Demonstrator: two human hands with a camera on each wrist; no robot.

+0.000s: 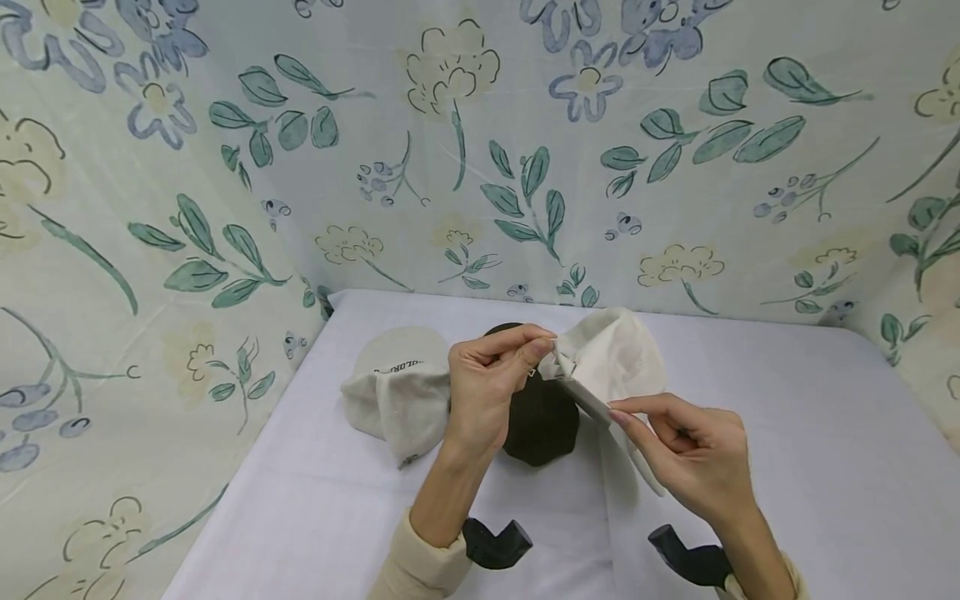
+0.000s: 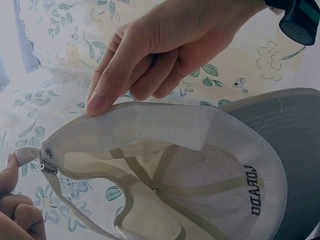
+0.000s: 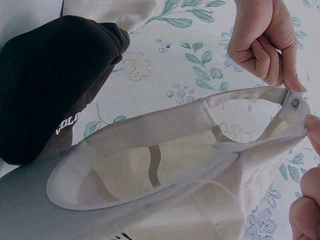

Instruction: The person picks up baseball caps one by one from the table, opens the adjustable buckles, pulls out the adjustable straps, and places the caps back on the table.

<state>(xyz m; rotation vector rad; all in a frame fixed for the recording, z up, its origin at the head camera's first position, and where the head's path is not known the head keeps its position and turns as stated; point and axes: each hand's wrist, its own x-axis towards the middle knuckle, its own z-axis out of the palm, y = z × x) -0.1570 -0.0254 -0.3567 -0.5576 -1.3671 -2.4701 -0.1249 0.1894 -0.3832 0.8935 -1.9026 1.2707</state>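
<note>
Both hands hold up a white baseball cap (image 1: 622, 358), its inside partly turned toward me. My left hand (image 1: 483, 383) pinches the end of the cap's back strap (image 2: 25, 155), close to a small metal buckle (image 2: 48, 167). With thumb and fingertips, my right hand (image 1: 693, 454) grips the rim along the sweatband (image 2: 135, 125). The brim (image 2: 295, 145) points away from the left hand, and dark lettering (image 2: 252, 190) shows through at the front. In the right wrist view, the strap (image 3: 245, 95) arches over the back opening.
Behind the left hand, a dark cap (image 1: 543, 425) lies on the white-covered table (image 1: 300, 500). A light grey cap (image 1: 408, 392) with dark lettering rests left of it. Floral cloth (image 1: 450, 208) hangs behind and at the sides. Black devices (image 1: 498, 546) sit on both wrists.
</note>
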